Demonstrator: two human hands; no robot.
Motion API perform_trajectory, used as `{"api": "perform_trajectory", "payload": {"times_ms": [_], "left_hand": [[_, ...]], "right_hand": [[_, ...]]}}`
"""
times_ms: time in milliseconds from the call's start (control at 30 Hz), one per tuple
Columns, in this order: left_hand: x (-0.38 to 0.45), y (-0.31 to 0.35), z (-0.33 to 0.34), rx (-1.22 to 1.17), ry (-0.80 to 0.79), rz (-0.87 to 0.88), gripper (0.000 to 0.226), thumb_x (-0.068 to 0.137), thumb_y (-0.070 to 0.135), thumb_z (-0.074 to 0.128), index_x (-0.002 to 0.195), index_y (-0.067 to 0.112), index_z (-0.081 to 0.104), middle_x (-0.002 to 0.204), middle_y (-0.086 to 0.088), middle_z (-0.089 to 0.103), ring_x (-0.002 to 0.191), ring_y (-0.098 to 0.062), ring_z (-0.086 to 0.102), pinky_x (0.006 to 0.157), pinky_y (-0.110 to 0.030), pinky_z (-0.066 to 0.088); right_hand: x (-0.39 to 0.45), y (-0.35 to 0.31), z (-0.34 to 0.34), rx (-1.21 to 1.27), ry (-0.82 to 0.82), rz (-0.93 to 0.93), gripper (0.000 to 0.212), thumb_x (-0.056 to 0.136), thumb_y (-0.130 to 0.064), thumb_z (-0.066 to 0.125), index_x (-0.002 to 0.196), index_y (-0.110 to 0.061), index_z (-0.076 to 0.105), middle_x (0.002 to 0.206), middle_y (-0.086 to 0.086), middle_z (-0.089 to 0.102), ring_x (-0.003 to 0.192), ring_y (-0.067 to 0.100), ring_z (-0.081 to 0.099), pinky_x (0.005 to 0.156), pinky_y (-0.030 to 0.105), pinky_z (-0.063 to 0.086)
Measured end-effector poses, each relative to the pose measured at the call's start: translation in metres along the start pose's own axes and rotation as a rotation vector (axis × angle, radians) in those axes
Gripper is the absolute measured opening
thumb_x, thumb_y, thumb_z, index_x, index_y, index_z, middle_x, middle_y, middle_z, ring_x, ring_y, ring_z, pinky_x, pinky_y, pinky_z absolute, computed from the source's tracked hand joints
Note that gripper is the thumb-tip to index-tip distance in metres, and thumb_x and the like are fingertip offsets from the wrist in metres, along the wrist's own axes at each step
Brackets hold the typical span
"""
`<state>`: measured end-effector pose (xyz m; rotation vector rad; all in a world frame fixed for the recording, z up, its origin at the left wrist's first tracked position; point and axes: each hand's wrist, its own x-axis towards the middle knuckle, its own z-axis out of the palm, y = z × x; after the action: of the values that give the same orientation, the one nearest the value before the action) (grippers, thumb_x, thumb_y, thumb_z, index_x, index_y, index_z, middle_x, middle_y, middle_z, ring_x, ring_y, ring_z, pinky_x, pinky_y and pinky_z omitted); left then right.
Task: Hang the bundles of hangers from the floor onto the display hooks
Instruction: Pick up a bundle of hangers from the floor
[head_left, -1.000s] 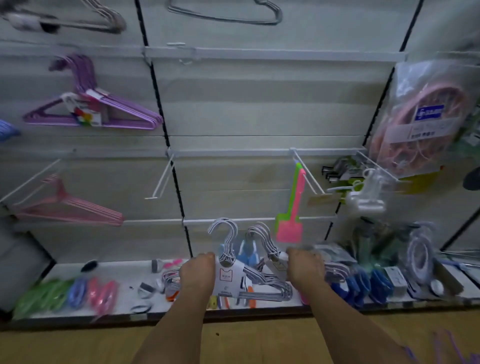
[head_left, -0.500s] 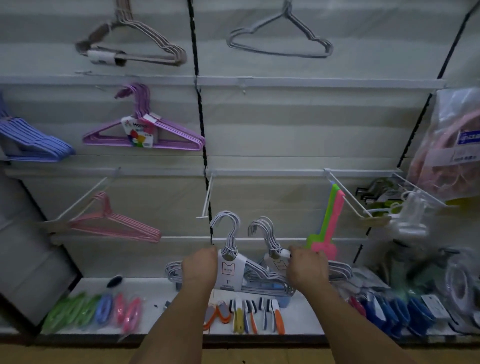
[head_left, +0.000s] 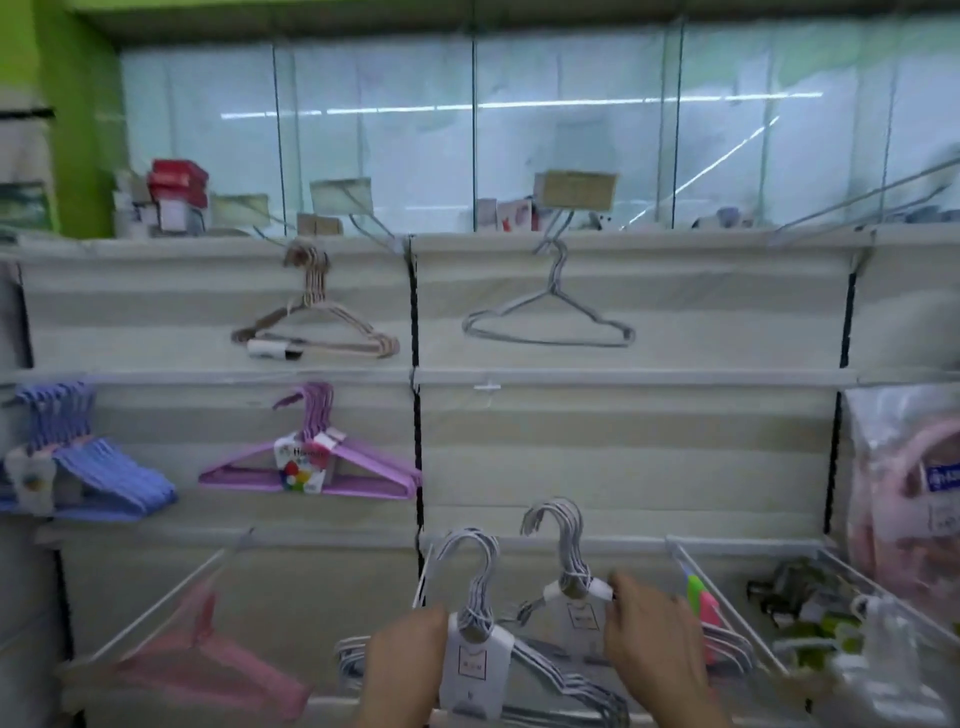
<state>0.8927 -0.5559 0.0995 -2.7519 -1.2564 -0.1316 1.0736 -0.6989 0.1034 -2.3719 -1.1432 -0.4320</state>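
Note:
I hold two bundles of white wire hangers upright in front of the slat wall. My left hand (head_left: 402, 660) grips the left bundle (head_left: 475, 634) by its shoulder, beside the white label. My right hand (head_left: 649, 644) grips the right bundle (head_left: 566, 587) next to its paper band. Both sets of hooks point up and left. An empty white display hook (head_left: 722, 597) slopes out of the wall just right of my right hand. Another empty hook (head_left: 171, 597) sticks out at the lower left.
Hanging on the wall are a pink hanger bundle (head_left: 208, 670), a purple bundle (head_left: 311, 462), a blue bundle (head_left: 88, 467), a beige bundle (head_left: 317, 332) and one grey hanger (head_left: 550, 322). Bagged pink goods (head_left: 904, 493) hang at the right. Boxes (head_left: 176, 192) stand on top.
Both hands have lifted the two white bundles up from the bottom shelf level. The view has tilted up, showing the upper wall and the glass behind it.

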Motion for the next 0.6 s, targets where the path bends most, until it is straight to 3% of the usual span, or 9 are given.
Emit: {"api": "perform_trajectory", "payload": {"times_ms": [167,333,367,433,467,500,567,600], "left_hand": [[0.02,0.022,-0.044,0.026,0.105,0.086,0.065,0.084,0.01,0.061,0.139,0.019,0.027,0.119,-0.008,0.063,0.109,-0.029,0.062,0.084,-0.037,0.048],[0.043,0.037,-0.07,-0.003,0.311,0.163,0.047,0.079,0.013,0.065,0.12,0.019,0.042,0.112,-0.005,0.062,0.104,-0.027,0.061,0.075,-0.035,0.046],[0.048,0.037,-0.074,-0.007,0.386,0.193,0.046,0.071,0.017,0.074,0.11,0.019,0.049,0.101,-0.003,0.066,0.094,-0.024,0.065,0.067,-0.033,0.047],[0.053,0.04,-0.087,-0.03,0.442,0.271,0.056,0.033,0.022,0.091,0.079,0.019,0.06,0.064,0.002,0.062,0.056,-0.016,0.063,0.04,-0.023,0.035],[0.057,0.041,-0.093,0.005,0.492,0.304,0.059,0.023,0.023,0.092,0.073,0.019,0.06,0.057,0.003,0.059,0.047,-0.015,0.059,0.037,-0.02,0.029],[0.063,0.043,-0.099,0.003,0.458,0.332,0.055,0.036,0.022,0.091,0.081,0.018,0.062,0.064,0.002,0.062,0.054,-0.015,0.062,0.041,-0.022,0.032],[0.077,0.044,-0.107,0.006,0.579,0.324,0.04,0.068,0.015,0.077,0.103,0.018,0.058,0.086,-0.002,0.065,0.076,-0.021,0.066,0.051,-0.027,0.036],[0.084,0.044,-0.112,0.002,0.686,0.346,0.04,0.062,0.014,0.08,0.097,0.019,0.061,0.078,0.0,0.065,0.067,-0.02,0.065,0.047,-0.026,0.031]], "right_hand": [[0.035,-0.006,-0.035,0.07,0.2,0.041,0.008,0.094,-0.023,0.043,0.094,-0.027,0.05,0.102,-0.005,0.062,0.097,0.022,0.058,0.071,0.034,0.033],[0.069,-0.005,-0.06,0.12,0.318,0.114,0.013,0.095,-0.022,0.047,0.103,-0.022,0.057,0.101,0.0,0.063,0.093,0.025,0.058,0.065,0.031,0.03],[0.074,-0.002,-0.065,0.13,0.351,0.122,0.013,0.095,-0.022,0.049,0.102,-0.02,0.059,0.099,0.002,0.064,0.091,0.028,0.058,0.065,0.032,0.031],[0.085,0.0,-0.074,0.131,0.4,0.149,0.012,0.094,-0.021,0.05,0.1,-0.018,0.06,0.098,0.005,0.065,0.089,0.031,0.058,0.065,0.032,0.031],[0.091,0.0,-0.078,0.125,0.421,0.167,0.012,0.094,-0.021,0.05,0.099,-0.017,0.06,0.097,0.006,0.066,0.088,0.032,0.058,0.065,0.031,0.03],[0.096,0.0,-0.083,0.114,0.439,0.185,0.012,0.094,-0.021,0.049,0.1,-0.017,0.059,0.097,0.007,0.066,0.087,0.032,0.058,0.065,0.031,0.029],[0.108,-0.004,-0.093,0.103,0.494,0.216,0.012,0.095,-0.02,0.049,0.1,-0.015,0.059,0.094,0.01,0.066,0.082,0.032,0.057,0.066,0.031,0.029],[0.113,-0.006,-0.097,0.12,0.538,0.228,0.011,0.094,-0.019,0.049,0.098,-0.015,0.058,0.091,0.01,0.065,0.077,0.031,0.054,0.066,0.031,0.03]]}}
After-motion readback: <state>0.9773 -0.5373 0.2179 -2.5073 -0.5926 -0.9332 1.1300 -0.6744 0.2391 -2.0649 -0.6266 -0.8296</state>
